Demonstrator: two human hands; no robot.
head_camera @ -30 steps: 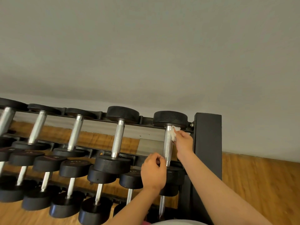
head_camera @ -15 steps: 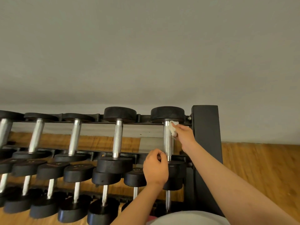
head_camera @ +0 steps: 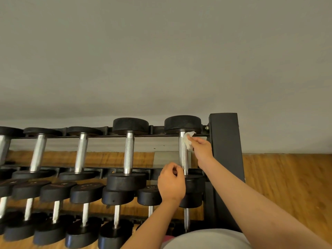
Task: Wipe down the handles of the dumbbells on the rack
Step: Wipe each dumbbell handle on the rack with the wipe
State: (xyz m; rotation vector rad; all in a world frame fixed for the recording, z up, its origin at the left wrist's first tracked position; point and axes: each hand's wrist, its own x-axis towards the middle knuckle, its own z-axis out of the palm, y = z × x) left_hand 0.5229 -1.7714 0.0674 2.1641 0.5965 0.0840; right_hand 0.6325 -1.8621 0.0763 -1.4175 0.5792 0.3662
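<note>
Black dumbbells with silver handles lie in rows on a black rack [head_camera: 226, 141]. The rightmost top-row dumbbell has a steel handle [head_camera: 183, 155] between two black heads. My right hand [head_camera: 202, 150] pinches a crumpled white wipe [head_camera: 187, 141] against the upper part of that handle, just under the far head. My left hand [head_camera: 171, 184] is curled at the handle's lower end, fingertips on the bar above the near head.
The neighbouring dumbbell handle [head_camera: 129, 153] stands to the left, with more beyond it. Lower rows of dumbbells [head_camera: 86, 193] fill the rack below. A grey wall rises behind; wooden floor [head_camera: 287, 186] lies to the right of the rack's upright post.
My right hand with the wipe stays near the top of the handle, shifted slightly. The view has tilted and moved a little; my left hand keeps its place at the lower end.
</note>
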